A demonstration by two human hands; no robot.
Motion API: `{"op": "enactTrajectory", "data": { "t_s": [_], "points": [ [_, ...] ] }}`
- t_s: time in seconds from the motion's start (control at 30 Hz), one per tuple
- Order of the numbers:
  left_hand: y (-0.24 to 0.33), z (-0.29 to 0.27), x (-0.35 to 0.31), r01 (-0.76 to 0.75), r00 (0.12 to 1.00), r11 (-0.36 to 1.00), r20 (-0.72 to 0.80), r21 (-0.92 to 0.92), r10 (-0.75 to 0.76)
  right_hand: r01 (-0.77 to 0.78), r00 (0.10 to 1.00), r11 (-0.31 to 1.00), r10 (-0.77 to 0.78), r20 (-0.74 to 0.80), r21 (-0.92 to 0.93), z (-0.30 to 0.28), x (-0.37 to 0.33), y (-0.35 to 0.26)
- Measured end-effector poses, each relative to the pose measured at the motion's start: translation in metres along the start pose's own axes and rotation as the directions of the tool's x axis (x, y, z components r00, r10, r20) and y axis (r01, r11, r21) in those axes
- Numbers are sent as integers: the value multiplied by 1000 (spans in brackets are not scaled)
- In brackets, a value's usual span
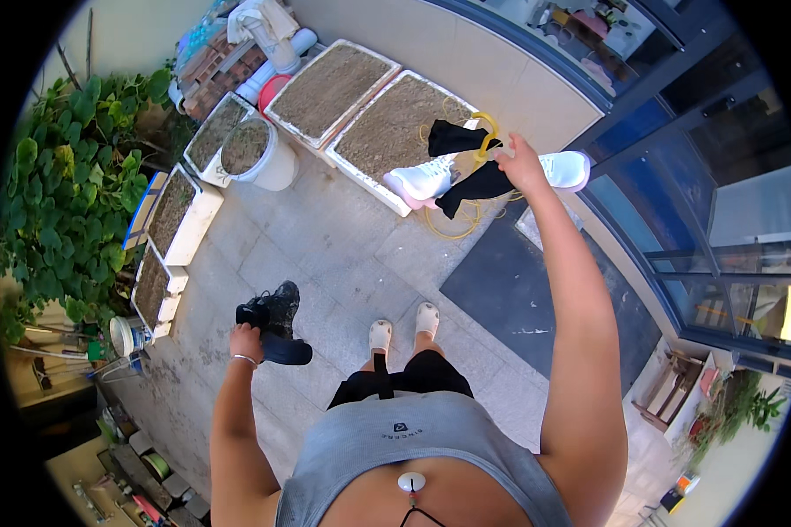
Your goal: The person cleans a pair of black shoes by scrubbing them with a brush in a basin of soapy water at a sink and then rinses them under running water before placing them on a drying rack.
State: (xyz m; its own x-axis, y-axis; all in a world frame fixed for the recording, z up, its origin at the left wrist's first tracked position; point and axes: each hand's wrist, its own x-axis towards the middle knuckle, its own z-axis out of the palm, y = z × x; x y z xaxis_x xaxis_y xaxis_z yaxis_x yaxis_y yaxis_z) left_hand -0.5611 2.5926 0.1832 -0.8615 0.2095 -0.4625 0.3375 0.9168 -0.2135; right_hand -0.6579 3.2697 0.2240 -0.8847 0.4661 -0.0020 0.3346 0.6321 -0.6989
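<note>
Down at the left, my left hand (245,341) is closed on black lace-up shoes (279,307); a dark sole faces sideways, and I cannot tell for sure whether it is one or a pair. My right hand (522,167) reaches far forward, its fingers closed by a hanger with a curved yellow hook (488,130). Black cloth pieces (479,186), like socks, hang around the hook. One white sneaker (424,182) with a pink sole is at the corner of a soil box; another white sneaker (564,170) shows just right of my right wrist.
White foam boxes of soil (395,119) line the wall, with a soil-filled white bucket (271,162) beside them. Yellow cord (455,230) trails near a dark floor mat (536,290). Blue-framed glass doors (668,193) stand at right, leafy plants (70,193) at left.
</note>
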Motion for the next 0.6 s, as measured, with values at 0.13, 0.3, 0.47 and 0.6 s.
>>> {"op": "enactTrajectory", "data": {
  "t_s": [0.13, 0.3, 0.47, 0.6],
  "points": [
    [-14, 17, -46, 187, 981, 982, 51, 9, -188, -128, 982, 942, 76, 172, 311, 34, 52, -13],
    [-15, 51, -83, 299, 952, 954, 71, -6, -298, -95, 989, 944, 52, 141, 315, 52, 63, 5],
    [-10, 71, -104, 350, 926, 936, 166, -36, -339, 105, 994, 991, -107, 19, 86, 49, 61, 10],
    [-9, 85, -117, 355, 923, 933, 179, -55, -341, 70, 994, 992, -78, 77, 105, 47, 40, 2]
  ]
}}
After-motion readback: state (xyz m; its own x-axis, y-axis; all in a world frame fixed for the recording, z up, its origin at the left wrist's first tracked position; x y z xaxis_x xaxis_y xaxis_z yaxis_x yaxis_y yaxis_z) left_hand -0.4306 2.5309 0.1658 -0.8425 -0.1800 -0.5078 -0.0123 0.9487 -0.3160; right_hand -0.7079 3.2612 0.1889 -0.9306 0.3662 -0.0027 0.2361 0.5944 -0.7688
